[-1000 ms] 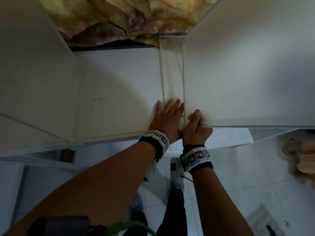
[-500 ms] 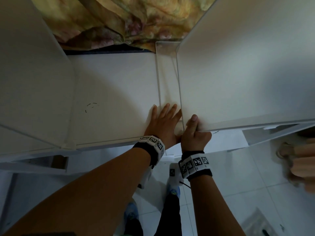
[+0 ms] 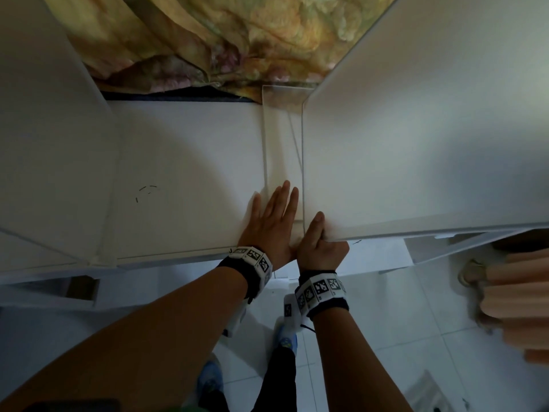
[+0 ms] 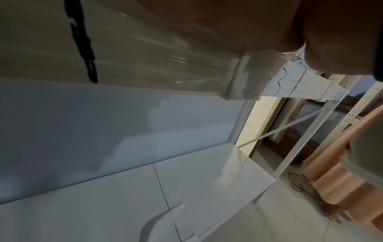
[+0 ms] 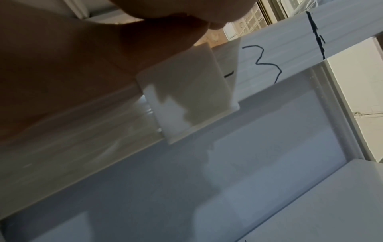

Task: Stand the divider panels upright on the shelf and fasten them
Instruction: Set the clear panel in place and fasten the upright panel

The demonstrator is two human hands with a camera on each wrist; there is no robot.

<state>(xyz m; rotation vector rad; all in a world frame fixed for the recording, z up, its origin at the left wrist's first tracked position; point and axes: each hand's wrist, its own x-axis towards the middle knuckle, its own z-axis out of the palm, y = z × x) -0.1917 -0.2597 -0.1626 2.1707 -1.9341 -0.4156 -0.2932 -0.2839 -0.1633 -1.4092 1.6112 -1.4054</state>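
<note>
A white divider panel (image 3: pixel 416 138) stands upright on the white shelf (image 3: pixel 190 179), its lower front corner at the shelf's front edge. The right hand (image 3: pixel 319 248) grips that corner, thumb laid up against the panel's face and the other fingers curled under its bottom edge. In the right wrist view a small white clip (image 5: pixel 186 95) sits over the shelf's front lip just below the fingers. A clear strip (image 3: pixel 282 144) lies on the shelf just left of the panel, running from front to back. The left hand (image 3: pixel 271 221) lies flat on the shelf, fingers straight and close together, their tips on the near end of the strip, its heel touching the right hand. Another white panel (image 3: pixel 50 120) stands upright at the shelf's left end. A patterned cloth (image 3: pixel 225 40) hangs behind the shelf. Pale tiled floor (image 3: pixel 416 322) shows below.
</note>
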